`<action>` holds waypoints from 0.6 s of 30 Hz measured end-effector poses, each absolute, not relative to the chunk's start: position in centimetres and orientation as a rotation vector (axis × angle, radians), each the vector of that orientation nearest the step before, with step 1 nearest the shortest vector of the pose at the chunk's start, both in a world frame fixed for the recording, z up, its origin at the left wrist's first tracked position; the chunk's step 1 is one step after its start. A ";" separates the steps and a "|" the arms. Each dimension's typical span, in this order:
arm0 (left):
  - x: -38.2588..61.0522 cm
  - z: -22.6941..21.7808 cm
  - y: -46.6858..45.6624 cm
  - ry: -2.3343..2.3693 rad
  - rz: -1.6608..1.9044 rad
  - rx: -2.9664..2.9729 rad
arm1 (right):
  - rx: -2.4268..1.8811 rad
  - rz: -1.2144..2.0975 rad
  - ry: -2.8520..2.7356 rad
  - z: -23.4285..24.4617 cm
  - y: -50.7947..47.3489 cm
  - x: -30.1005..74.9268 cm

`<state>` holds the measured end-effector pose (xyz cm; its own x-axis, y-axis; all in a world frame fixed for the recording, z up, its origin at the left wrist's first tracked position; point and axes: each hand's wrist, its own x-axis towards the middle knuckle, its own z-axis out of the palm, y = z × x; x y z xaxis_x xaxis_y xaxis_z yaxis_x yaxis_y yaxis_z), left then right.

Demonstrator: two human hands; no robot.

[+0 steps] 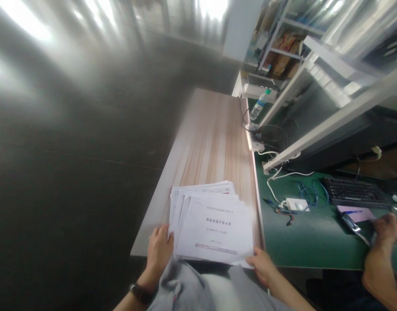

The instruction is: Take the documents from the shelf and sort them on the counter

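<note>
A loose, fanned stack of white printed papers point(218, 229) lies at the near end of the wood-grain table. The top sheet carries dark printed lines and a reddish strip near its bottom. My left hand point(160, 249) is closed on the stack's left edge, its thumb over the sheets. At the lower right corner, my right hand point(262, 264) pinches the papers between thumb and fingers. The undersides of the sheets and the fingertips beneath them are hidden.
The wood-grain table point(205, 134) adjoins a green desk point(289, 246) on the right. That desk bears a white box with cables point(297, 204), a keyboard point(354, 192) and a water bottle point(260, 105). Another person's arm point(380, 259) rests there. A white metal frame point(324, 125) rises above it.
</note>
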<state>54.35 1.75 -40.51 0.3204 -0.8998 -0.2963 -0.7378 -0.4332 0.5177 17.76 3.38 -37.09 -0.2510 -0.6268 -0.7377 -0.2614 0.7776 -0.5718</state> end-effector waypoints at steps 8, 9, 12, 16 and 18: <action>51.7 -40.6 -0.3 -1.527 -0.859 2.388 | -0.952 -0.266 1.999 -34.5 1.6 15.1; 51.5 -40.5 -0.5 -1.511 -0.868 2.412 | -0.936 -0.261 1.979 -34.0 1.5 15.1; 51.4 -40.6 -1.1 -1.465 -0.932 2.449 | -0.882 -0.269 1.882 -33.1 1.7 15.7; 51.7 -41.3 -1.8 -1.366 -1.028 2.469 | -0.900 -0.289 1.832 -32.4 1.0 16.7; 52.0 -41.5 -2.0 -1.326 -1.056 2.475 | -0.961 -0.337 1.851 -31.4 -0.8 16.2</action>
